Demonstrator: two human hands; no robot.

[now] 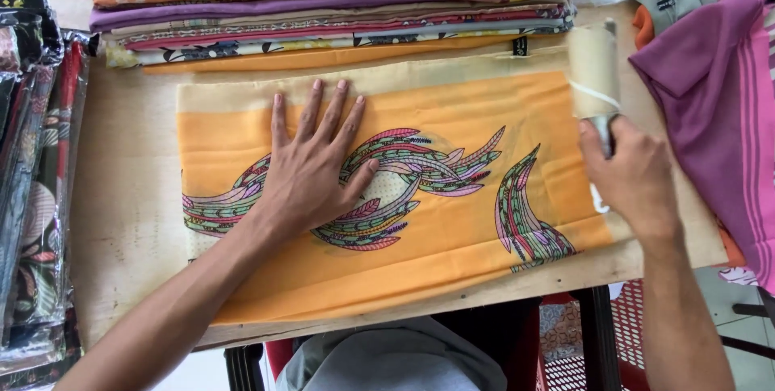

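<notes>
Pressing flat on the folded orange cloth, the left hand lies palm down with its fingers spread open and pointing toward the far edge of the table, gripping nothing; the cloth's long axis runs left to right, parallel to the table's near edge, and it fills most of the middle of the table, its near fold lying just inside that edge; the right hand is at the cloth's right end, near the table's right edge, its fingers closed round the handle of a lint roller, whose pale drum stands out beyond the knuckles toward the far edge and rests at the cloth's far right corner; so the roller lies to the right of the left hand's fingers, well apart from them, with the swirling feather print between the two; the right hand is plainly the nearer to the roller, the left the nearer to the print, which it partly covers; counted, there is one orange cloth laid out, one roller, two hands; along the far edge sits one stack of folded fabrics, too many layers to number surely; wrapped packets lean at the left edge; a purple garment lies past the right edge.
</notes>
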